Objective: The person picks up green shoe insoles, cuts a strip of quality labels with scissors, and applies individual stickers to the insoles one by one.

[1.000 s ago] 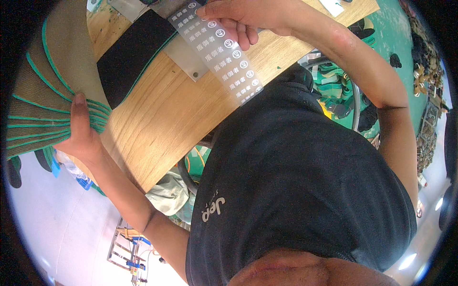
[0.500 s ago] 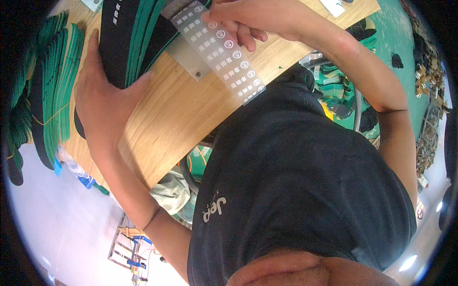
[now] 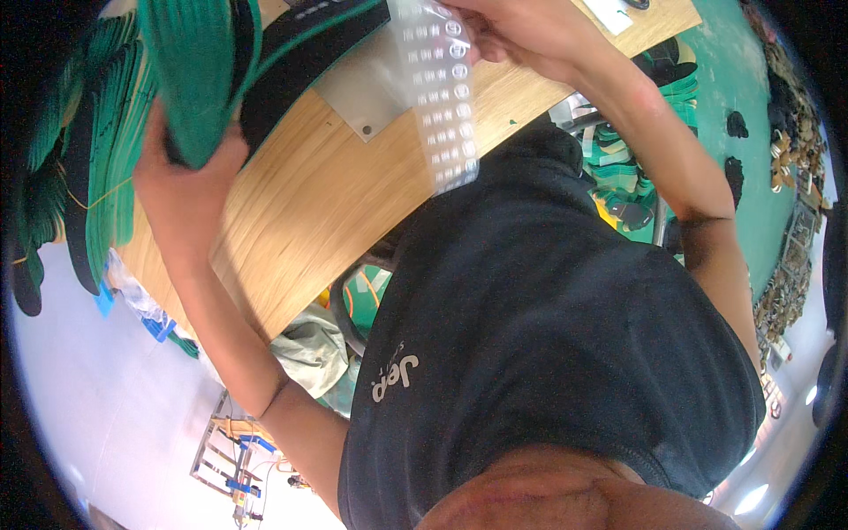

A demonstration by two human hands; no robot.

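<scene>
My left hand (image 3: 184, 190) is wrapped round the near, rounded end of several insoles (image 3: 193, 66), whose green faces show. Beside them lies a black insole (image 3: 287, 66) with a green edge and pale print. At the top, my right hand (image 3: 521, 35) has its fingers closed on a clear strip of printed stickers (image 3: 448, 110). The strip hangs down over the table's near edge, its lower end in front of my dark shirt. Under the strip's upper part, a grey metal plate (image 3: 367, 97) with a small hole rests on the wooden table (image 3: 291, 221).
Tied stacks of green and black insoles (image 3: 106, 141) stand along the table's left side. A white card (image 3: 609, 13) lies at the far right of the tabletop. More insoles (image 3: 618, 168) are heaped below at right. A pale cloth bag (image 3: 309, 349) sits under the near edge.
The insoles in my left hand have turned from black side to green side and come apart from the black insole. My right hand has moved right and up; the strip hangs straighter.
</scene>
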